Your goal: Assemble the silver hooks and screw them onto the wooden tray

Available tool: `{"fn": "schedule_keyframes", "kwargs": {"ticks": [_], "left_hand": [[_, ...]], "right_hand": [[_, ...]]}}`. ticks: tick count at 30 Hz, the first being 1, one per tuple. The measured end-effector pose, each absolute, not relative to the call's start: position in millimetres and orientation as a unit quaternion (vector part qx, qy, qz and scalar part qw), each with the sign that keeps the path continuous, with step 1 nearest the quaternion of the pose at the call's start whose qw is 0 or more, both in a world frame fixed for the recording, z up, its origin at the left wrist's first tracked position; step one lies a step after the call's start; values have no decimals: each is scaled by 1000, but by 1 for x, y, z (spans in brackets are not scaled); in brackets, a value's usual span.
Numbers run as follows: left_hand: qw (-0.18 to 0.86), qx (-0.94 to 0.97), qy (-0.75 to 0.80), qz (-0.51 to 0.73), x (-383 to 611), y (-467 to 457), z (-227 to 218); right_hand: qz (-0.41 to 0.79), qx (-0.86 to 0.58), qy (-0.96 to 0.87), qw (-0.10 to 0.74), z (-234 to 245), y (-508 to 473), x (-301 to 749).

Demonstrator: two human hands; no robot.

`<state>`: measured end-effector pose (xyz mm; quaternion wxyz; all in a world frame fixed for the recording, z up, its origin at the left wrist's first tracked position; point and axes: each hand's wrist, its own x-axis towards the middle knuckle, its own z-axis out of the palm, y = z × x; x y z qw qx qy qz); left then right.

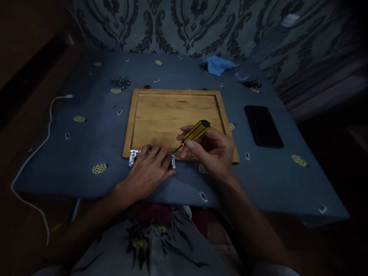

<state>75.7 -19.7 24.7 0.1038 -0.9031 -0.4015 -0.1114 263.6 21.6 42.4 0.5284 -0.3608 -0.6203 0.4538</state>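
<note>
Yellow-and-black screwdriver (197,131): my right hand (215,152) gripped it, tip at a silver metal fitting (173,161).
Left hand (151,165): curled alongside; I couldn't tell its grip.
Rectangular wooden panel (175,115): lay beneath.
Pressure: I judged straight, steady best.

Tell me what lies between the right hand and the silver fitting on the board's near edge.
The screwdriver: the head view shows its shaft slanting from the right hand toward the silver fitting; contact is unclear.
</note>
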Motion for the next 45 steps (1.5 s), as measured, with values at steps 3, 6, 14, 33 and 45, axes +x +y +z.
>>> {"fn": "schedule_keyframes", "kwargs": {"ticks": [3,6,14,33,45], "left_hand": [[106,-903,-401,-113,76,-20,25],[108,-903,-400,-116,76,-20,25],[104,-905,-397,-117,76,-19,25],[100,-901,-402,-128,76,-21,23],[93,-900,-399,-152,75,-20,22]], "right_hand": [[449,-362,-613,540,42,22,262],[434,-373,-604,555,41,22,259],[386,-411,-580,588,40,27,258],[330,-407,-656,543,32,28,260],[332,-393,-662,546,32,28,260]]}}
